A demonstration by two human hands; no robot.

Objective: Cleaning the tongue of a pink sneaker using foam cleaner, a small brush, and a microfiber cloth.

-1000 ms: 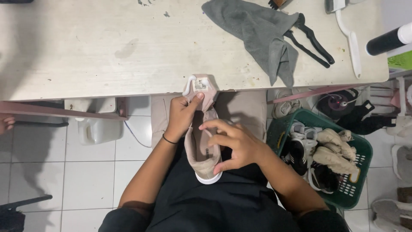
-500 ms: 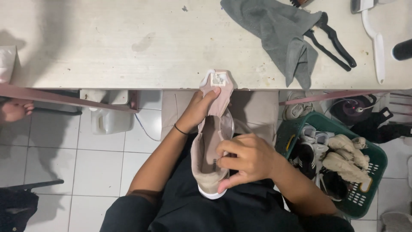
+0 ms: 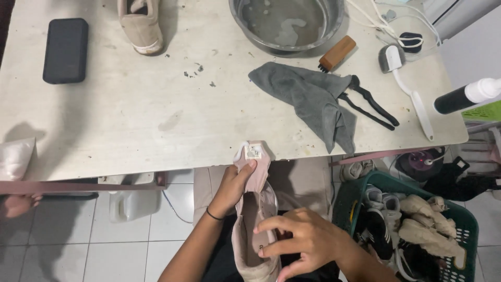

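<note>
**A:** Where is the pink sneaker [image 3: 254, 224] right now?

**B:** Over the person's lap, just below the desk [image 3: 130, 120] edge, toe pointing toward six o'clock. The left hand [image 3: 232, 188] is pinched on the tongue [image 3: 254, 164], pulling it up toward twelve o'clock so its small white label shows. The right hand [image 3: 300, 243] is curled around the side of the shoe at about four o'clock, fingers pressing on the collar. Both hands are closed on the same shoe, set apart along its length.

**A:** What could go wrong from here?

**B:** I'd judge the tongue is the weak spot: it's soft, thin fabric, and a hard pull could strain its stitching. The shoe also hangs unsupported over the tiled floor [image 3: 68, 235], so a loosened grip would drop it.

**A:** Materials?

**B:** The upper looks like matte, pale pink textile with a white rubbery sole rim. Its mate, a beige-pink sneaker [image 3: 140, 23], sits on the desk at eleven o'clock. The desk top is pale, scuffed and speckled with dirt. At one o'clock lies a limp grey cloth [image 3: 308, 99], beside black plastic shoe trees [image 3: 368, 102], a wooden-backed brush [image 3: 337, 52] and a round metal basin [image 3: 287, 23] of cloudy water. A flat black rectangular case [image 3: 65, 49] sits at ten o'clock. A green plastic basket [image 3: 464, 219] of more shoes stands at four o'clock.
</note>
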